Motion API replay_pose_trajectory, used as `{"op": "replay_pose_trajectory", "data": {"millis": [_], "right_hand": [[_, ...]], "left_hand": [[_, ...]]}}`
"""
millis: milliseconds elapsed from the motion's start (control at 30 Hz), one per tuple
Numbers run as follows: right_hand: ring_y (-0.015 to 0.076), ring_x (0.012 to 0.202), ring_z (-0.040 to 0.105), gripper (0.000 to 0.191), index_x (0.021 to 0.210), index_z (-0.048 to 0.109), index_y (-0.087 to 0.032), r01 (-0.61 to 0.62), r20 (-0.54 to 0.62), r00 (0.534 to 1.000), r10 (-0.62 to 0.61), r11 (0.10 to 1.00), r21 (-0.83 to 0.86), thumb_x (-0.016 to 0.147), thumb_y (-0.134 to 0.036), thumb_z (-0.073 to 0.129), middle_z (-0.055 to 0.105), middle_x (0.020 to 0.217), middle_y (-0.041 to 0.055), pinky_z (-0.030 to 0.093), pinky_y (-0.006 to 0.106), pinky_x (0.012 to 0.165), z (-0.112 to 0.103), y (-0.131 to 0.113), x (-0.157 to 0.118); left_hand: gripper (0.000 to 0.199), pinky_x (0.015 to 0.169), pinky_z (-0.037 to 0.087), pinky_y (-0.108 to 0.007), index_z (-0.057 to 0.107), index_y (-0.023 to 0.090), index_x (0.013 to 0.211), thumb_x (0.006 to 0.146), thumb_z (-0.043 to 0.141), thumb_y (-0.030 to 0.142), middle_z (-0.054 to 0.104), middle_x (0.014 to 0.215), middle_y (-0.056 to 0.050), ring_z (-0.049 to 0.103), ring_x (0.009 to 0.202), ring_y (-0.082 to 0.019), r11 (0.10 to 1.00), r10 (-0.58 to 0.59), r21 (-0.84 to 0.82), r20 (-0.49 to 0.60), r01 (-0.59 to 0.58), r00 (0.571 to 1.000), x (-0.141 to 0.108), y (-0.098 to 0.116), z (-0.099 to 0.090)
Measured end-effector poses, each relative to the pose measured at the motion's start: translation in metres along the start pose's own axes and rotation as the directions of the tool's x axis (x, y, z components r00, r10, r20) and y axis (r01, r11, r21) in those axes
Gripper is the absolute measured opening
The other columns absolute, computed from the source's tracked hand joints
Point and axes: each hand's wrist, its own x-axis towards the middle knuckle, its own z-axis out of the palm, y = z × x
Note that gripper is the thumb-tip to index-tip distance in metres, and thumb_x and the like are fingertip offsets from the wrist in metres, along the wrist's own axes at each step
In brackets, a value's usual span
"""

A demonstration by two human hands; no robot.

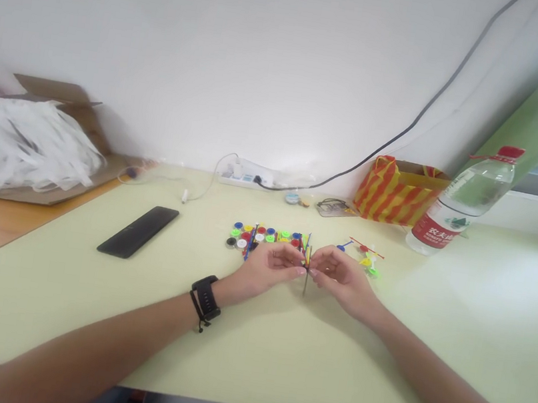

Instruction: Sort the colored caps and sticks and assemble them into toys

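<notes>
Over the middle of the table, my left hand (pixel 273 271) and my right hand (pixel 342 280) meet fingertip to fingertip, both closed in a pinch. Between them a thin dark stick (pixel 306 284) stands upright. Whether a small piece sits on it under the fingertips, I cannot tell. Behind my left hand, round coloured plastic discs (pixel 260 238) lie in rows, with coloured thin sticks (pixel 251 243) across them; my hand hides part of these. Just beyond my right hand lies a loose group of coloured sticks with discs (pixel 367 250).
A black flat case (pixel 138 230) lies at left. Farther back are a power strip (pixel 245 174) with cables, a striped bag (pixel 399 193) and a water bottle (pixel 463 203). A cardboard box (pixel 42 194) of white strips stands at far left.
</notes>
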Motion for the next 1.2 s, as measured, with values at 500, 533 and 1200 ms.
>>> {"op": "replay_pose_trajectory", "data": {"millis": [500,533,1200], "right_hand": [[0.0151,0.062,0.039,0.051,0.063,0.058,-0.021,-0.134,0.083,0.990,0.111,0.924,0.359,0.099,-0.057,0.055,0.045,0.073,0.0009,0.038,0.034,0.061,-0.010,-0.001,0.001],[0.0155,0.061,0.037,0.064,0.052,0.049,-0.020,-0.157,0.159,0.982,0.100,0.902,0.402,0.101,-0.060,0.048,0.040,0.069,0.0015,0.036,0.035,0.061,-0.013,-0.003,0.001],[0.0154,0.068,0.059,0.031,0.120,0.063,-0.027,-0.115,0.027,0.993,0.112,0.987,0.114,0.095,-0.044,0.068,0.067,0.091,0.0022,0.052,0.034,0.070,0.001,-0.006,0.000]], "left_hand": [[0.035,0.087,0.057,-0.035,0.071,0.015,0.101,0.079,0.087,0.038,0.074,0.098,-0.008,0.072,0.093,-0.021,0.999,-0.036,-0.039,-0.070,0.033,0.997,0.000,0.003,-0.001],[0.035,0.087,0.057,-0.035,0.071,0.015,0.100,0.079,0.087,0.038,0.074,0.098,-0.008,0.072,0.093,-0.021,0.999,-0.033,-0.039,-0.081,0.030,0.996,0.000,0.003,-0.001],[0.036,0.087,0.058,-0.036,0.072,0.015,0.102,0.079,0.087,0.038,0.074,0.094,-0.007,0.072,0.090,-0.020,0.996,-0.040,-0.079,-0.046,0.036,0.998,-0.001,0.004,0.001]]}}
